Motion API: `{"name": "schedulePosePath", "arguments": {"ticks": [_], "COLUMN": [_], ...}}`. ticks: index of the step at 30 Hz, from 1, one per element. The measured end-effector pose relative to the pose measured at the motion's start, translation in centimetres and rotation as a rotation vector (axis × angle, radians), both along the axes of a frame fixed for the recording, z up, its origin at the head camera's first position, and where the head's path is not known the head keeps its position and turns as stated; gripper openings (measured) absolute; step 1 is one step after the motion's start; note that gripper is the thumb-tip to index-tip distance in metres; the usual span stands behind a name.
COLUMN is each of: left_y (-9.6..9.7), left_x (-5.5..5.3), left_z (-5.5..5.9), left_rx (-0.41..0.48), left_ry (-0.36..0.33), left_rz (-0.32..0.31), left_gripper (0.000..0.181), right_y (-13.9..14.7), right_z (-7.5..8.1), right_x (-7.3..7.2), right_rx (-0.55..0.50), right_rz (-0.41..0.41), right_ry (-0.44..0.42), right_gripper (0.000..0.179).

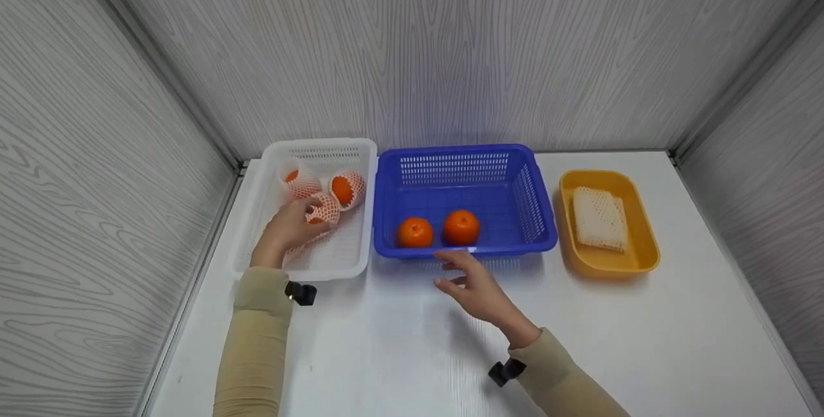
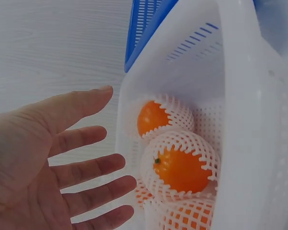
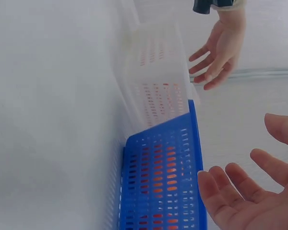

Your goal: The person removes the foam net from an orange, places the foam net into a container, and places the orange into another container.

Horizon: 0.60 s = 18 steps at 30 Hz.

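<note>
My left hand (image 1: 293, 224) hovers over the white basket (image 1: 370, 211), its fingers spread and nothing between them in the left wrist view. Under and beyond it lie several oranges in white foam nets, among them a netted orange (image 1: 324, 209) partly behind the fingers and another netted orange (image 2: 182, 170) with its stem end showing. My right hand (image 1: 475, 288), fingers loosely extended and holding nothing, is at the front rim of the blue basket (image 1: 547, 211). Inside that basket sit two bare oranges, a left orange (image 1: 414, 233) and a right orange (image 1: 461, 228).
To the right of the blue basket stands a yellow tub (image 1: 634, 211) holding a stack of folded white foam nets (image 1: 600, 219). Grey wood-grain panels (image 1: 450, 50) enclose the white table (image 1: 386, 352) at the back and sides. The two baskets stand side by side.
</note>
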<state>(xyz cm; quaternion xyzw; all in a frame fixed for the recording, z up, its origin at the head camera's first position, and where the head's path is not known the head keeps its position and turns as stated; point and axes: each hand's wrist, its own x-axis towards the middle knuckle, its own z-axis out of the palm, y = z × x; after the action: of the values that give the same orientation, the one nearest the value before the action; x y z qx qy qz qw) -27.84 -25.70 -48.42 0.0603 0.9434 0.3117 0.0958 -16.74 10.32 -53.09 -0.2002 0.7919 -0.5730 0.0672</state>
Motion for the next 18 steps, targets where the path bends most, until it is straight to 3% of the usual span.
{"name": "schedulePosePath", "arguments": {"ticks": [10,18], "left_y": [-3.0,-3.9], "left_x": [-0.5,-0.7], "left_z": [-0.9,-1.5], "left_rx": [0.034,-0.102], "left_ry": [-0.094,-0.124], "left_rz": [0.114,0.243], "left_gripper": [0.061,0.069], "right_y": [-3.3,-5.2], "right_z": [-0.3,-0.8], "right_x": [-0.1,-0.2], "right_rx": [0.072,0.081], "right_rz": [0.084,0.13], "right_ry": [-0.015,-0.031], "right_gripper": [0.044,0.046]}}
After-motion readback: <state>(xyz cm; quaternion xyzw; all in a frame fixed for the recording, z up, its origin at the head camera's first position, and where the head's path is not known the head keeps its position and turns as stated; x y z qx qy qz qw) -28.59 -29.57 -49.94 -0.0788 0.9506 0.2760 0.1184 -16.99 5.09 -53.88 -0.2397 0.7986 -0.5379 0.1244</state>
